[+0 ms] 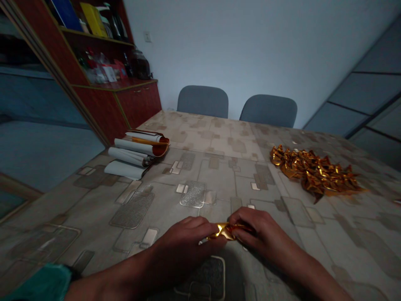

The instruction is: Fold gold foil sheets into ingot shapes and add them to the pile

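Observation:
Between my two hands, low over the near part of the table, is a small folded piece of shiny gold foil paper (223, 230). My left hand (191, 238) pinches its left end between thumb and fingers. On the other end, my right hand (253, 228) is closed with its fingertips pressed to the foil. Part of the piece is hidden behind the fingers. Farther right on the table lies a cluster of folded gold foil pieces (316, 169) with pointed tips. To the left rests a stack of curled sheets (134, 152), pale on one side and gold on the other.
The table (219, 167) has a patterned cover. Two grey chairs (203, 100) stand at its far side against the wall. A red-brown cabinet (138, 102) with bottles, bags and a large jar (140, 65) is at the back left.

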{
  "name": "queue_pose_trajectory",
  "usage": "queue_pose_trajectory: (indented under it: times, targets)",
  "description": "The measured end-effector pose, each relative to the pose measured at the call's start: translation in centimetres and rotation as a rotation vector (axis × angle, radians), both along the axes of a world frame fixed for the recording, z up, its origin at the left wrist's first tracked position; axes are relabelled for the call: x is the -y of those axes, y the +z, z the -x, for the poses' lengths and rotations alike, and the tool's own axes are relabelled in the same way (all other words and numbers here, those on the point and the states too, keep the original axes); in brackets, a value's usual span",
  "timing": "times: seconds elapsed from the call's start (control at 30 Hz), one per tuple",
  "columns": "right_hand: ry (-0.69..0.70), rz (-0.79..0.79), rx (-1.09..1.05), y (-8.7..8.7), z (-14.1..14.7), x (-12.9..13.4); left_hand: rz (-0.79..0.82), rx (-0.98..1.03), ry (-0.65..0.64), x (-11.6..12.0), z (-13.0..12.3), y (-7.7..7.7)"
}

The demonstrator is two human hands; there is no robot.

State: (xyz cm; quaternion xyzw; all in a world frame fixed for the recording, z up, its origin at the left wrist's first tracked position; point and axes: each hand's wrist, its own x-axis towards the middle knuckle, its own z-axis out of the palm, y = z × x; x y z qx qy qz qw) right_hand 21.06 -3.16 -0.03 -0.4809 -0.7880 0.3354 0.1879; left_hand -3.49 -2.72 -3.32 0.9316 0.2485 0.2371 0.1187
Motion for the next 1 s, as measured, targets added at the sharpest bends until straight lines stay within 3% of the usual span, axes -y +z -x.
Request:
queue_pose_trajectory:
  times: [0.1,0.23,0.47,0.7,1.0]
  targets:
    - [0.061,0.059,-0.007,0.5,-0.4,0.2,0.104,-0.015,-0.059,-0.5,0.1,0.0]
    - [0.095,0.036,0.057,1.0,-0.8,0.8,0.247,0.029,0.002,-0.7,0.1,0.3]
    - [0.116,0.051,0.101,1.6,-1.1,1.1,0.191,0.044,0.055,-0.3,-0.8,0.6]
    - [0.154,0.055,0.012,1.0,-1.9,0.2,0.204,0.131,0.053,-0.5,-0.9,0.3]
    - [0.021,0.087,0.009,-0.1,-1.7,0.0,0.264,0.136,0.128,-0.3,-1.4,0.5]
